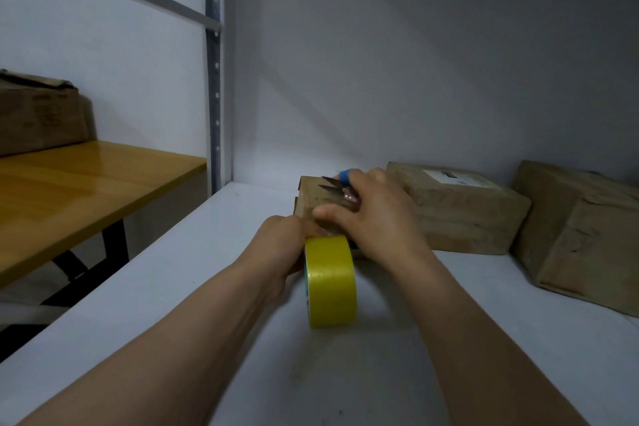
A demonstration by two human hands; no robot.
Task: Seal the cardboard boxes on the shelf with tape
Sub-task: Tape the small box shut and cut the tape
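Observation:
A small cardboard box (310,199) stands on the white shelf (179,287), mostly hidden behind my hands. In front of it a yellow tape roll (331,282) stands on edge, and my left hand (281,245) grips the roll's left side at the top. My right hand (375,218) rests over the box and holds blue-handled scissors (337,185), whose open blades point left above the box top. The tape strip between roll and box is not visible.
Two bigger cardboard boxes sit to the right: one with a white label (460,207) and a tilted one (584,235) at the far right. A wooden table (86,190) with another box (38,114) stands left of the shelf. A metal upright (213,79) rises behind.

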